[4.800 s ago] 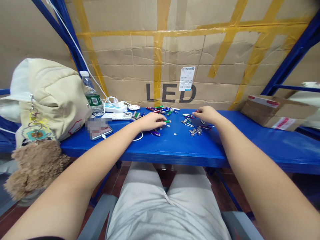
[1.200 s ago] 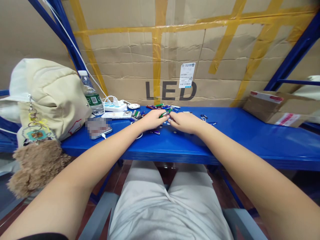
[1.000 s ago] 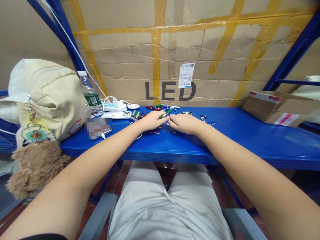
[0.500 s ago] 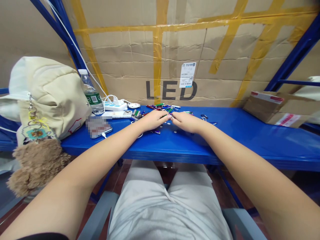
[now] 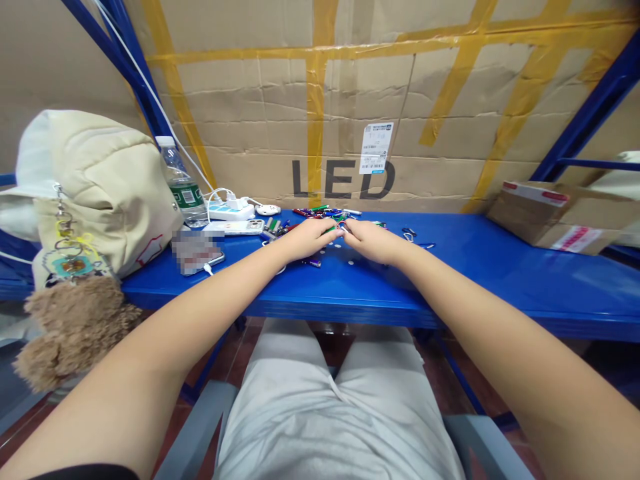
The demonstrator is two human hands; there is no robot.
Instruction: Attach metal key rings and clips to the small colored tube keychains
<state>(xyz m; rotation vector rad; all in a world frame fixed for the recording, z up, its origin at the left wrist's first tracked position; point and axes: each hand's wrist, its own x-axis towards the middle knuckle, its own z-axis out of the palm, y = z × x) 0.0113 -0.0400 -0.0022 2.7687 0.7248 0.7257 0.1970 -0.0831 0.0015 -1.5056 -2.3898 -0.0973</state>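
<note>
The left hand (image 5: 310,240) and right hand (image 5: 375,241) are held at the centre of the blue desk (image 5: 475,280) — their fingertips (image 5: 349,230) are brought almost together over a small keychain torch (image 5: 343,227), though whether it is pinched by the grip cannot be told. Other mini torches (image 5: 315,213) are scattered just beyond, at the frame's centre

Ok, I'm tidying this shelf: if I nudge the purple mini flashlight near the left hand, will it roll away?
Probably, yes. The purple mini flashlight looks like a slim round tube lying on its side, so it would likely roll on the smooth blue shelf. Its glossy finish may feel slippery, and its small size suggests it's light.
</note>
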